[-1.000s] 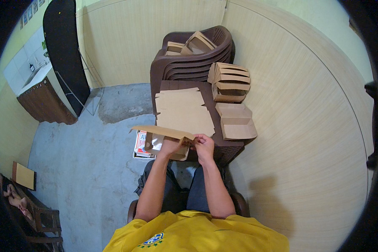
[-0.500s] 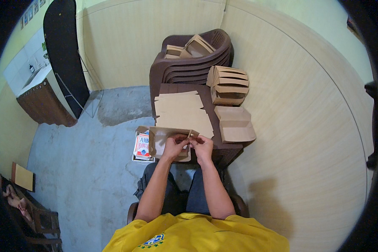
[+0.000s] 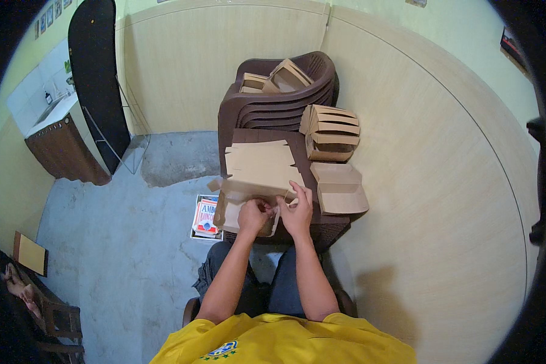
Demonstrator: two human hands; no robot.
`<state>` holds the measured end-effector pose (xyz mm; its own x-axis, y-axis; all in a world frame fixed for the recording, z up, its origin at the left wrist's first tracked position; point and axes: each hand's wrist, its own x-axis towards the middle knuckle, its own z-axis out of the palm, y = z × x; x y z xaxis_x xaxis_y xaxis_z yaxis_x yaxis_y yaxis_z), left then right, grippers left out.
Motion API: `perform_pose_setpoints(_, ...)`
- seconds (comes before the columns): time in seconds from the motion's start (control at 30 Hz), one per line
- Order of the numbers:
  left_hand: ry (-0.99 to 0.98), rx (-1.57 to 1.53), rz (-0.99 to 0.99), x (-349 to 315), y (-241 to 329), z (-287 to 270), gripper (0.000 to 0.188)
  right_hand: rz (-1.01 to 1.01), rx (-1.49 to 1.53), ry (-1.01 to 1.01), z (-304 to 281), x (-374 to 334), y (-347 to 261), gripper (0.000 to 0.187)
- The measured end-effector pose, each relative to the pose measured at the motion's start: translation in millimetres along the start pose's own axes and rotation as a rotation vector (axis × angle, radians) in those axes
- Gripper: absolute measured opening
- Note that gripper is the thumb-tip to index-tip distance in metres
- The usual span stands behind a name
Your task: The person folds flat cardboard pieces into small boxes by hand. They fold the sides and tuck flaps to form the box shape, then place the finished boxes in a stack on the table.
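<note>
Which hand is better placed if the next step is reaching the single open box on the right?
Probably the right hand: it is nearer the single open box and looks partly open. The left hand is farther away, curled over the box being handled.

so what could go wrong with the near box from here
The near box could crease or tear where the left hand and right hand work at its right end. It is near the table's front edge, so it might slip off. The right hand might also nudge the box on the right.
</note>
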<state>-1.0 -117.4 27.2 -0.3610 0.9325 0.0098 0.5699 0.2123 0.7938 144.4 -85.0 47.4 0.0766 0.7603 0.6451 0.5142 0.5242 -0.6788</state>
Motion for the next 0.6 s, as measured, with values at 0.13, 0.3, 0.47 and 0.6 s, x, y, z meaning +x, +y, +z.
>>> perform_pose_setpoints(0.13,0.047,-0.06,0.069,-6.0,14.1,-17.1,0.022,-0.006,0.192,-0.16,-17.9,16.9,-18.3,0.026)
perform_pose_setpoints(0.3,0.278,-0.578,0.243,-16.5,45.9,-34.5,0.024,-0.037,0.148,-0.122,-17.2,19.5,-26.6,0.029)
perform_pose_setpoints(0.47,0.389,-0.793,0.315,-11.4,74.9,-47.3,0.028,-0.062,0.178,-0.086,-18.7,10.3,-38.5,0.023)
perform_pose_setpoints(0.6,0.287,-0.702,0.395,-9.8,70.5,-56.5,0.024,0.059,0.254,-0.09,-21.3,7.3,-42.3,0.016)
